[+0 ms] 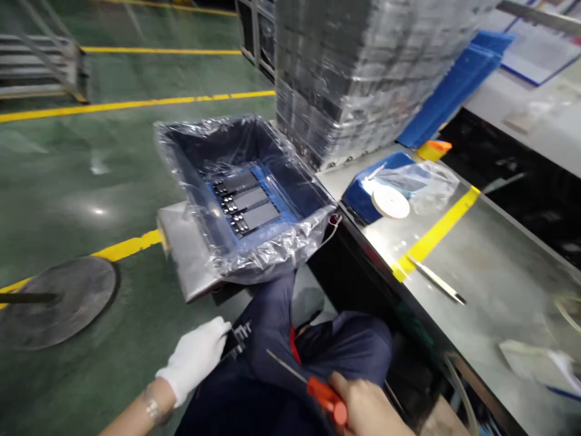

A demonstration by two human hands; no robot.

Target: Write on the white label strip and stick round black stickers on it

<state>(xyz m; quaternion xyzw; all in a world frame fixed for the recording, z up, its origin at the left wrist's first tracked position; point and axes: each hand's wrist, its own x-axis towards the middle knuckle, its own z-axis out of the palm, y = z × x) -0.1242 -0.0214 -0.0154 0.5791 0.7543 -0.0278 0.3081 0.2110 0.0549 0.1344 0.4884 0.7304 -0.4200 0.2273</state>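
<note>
My left hand (197,357), in a white glove, is closed on a dark part (238,339) with grey metal details, held over my left thigh. My bare right hand (363,402) grips an orange-handled tool (325,398) whose thin metal shaft points up and left toward that part, without touching it. Beyond my knees sits a dark bin (290,175) lined with clear plastic. Several flat dark grey parts (258,206) with black ends lie in a row on blue material inside it.
The workbench (490,260) at right carries a white pen-like tool (438,280), a white disc (390,201), a blue box (358,194) and a plastic bag (431,181). Tall stacked grey trays (345,79) stand behind. A round metal base (68,303) rests on the floor at left.
</note>
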